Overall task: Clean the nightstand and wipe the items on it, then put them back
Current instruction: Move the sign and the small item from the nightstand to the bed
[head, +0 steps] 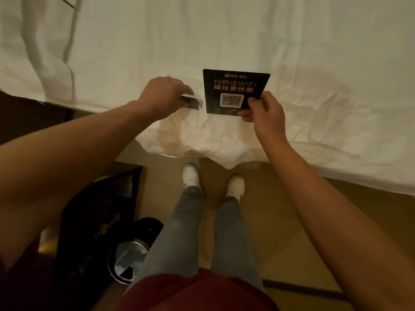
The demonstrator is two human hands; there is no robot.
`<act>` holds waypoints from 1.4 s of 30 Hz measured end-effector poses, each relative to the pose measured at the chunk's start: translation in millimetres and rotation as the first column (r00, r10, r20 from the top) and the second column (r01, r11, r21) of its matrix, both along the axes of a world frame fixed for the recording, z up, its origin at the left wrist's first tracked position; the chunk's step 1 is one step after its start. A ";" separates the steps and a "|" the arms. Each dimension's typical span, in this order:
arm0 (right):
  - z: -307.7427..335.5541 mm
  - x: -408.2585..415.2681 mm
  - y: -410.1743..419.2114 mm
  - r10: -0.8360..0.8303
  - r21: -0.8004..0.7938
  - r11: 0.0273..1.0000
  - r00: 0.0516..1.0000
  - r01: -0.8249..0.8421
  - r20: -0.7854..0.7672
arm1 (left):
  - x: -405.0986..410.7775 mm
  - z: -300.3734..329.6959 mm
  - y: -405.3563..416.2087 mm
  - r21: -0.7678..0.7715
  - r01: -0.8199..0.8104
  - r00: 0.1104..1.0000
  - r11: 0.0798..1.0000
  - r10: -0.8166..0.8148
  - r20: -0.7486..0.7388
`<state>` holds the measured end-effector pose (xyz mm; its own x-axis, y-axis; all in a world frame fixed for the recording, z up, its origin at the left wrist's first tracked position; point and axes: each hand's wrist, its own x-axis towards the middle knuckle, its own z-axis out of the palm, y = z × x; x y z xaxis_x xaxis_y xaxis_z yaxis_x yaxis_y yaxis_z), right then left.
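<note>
Right hand (261,108): thumb on the front face, fingers curled behind, pinching the lower right corner of a black WiFi card (234,90). Card held nearly flat to the camera, just above the white bed sheet (292,52), printed side up: yellow and white characters across the top half, a white QR code square in the lower middle.

Left hand (165,92): knuckles up, fingers curled down round a small dark flat item (190,101) with a pale edge; too blurred to tell what that item is. Held just left of the card, apart from it by a narrow gap, also over the sheet.

Both forearms bare, reaching forward from the bottom corners of the view.

Beneath the hands, the sheet rumpled and hanging over the near edge of the bed. To the far left, a folded white duvet (45,48) with a seam line.

Lower down, tan floor (280,221), two white shoes (190,178), grey trousers and the hem of a dark red top.

At lower left, a dark wooden nightstand (125,178), largely in shadow. In front of it, a round black bin (132,257) with a metal rim and a pale liner inside.
</note>
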<state>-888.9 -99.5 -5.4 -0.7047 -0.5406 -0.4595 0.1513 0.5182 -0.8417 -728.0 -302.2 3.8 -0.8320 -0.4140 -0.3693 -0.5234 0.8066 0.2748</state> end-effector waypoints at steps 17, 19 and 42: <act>-8.0 -6.4 0.4 0.169 0.061 0.985 0.980 -0.164 -0.100 | 0.1 -20.3 2.3 0.045 -0.064 0.997 0.997 0.066 -0.032; -6.4 -7.9 0.6 0.181 0.077 0.982 0.977 -0.173 -0.115 | 3.1 -19.2 1.5 0.047 -0.064 0.997 0.997 0.066 -0.048; 97.5 30.0 -21.7 0.287 0.040 0.904 0.535 -0.426 -0.795 | 70.7 25.4 12.2 -0.141 -0.367 0.885 0.919 0.299 -0.356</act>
<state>-858.9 -121.1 92.1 -0.4820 -0.8366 0.2604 -0.7541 0.2448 -0.6095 -657.3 -289.9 29.2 -0.6899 -0.7238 0.0139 -0.6810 0.6554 0.3265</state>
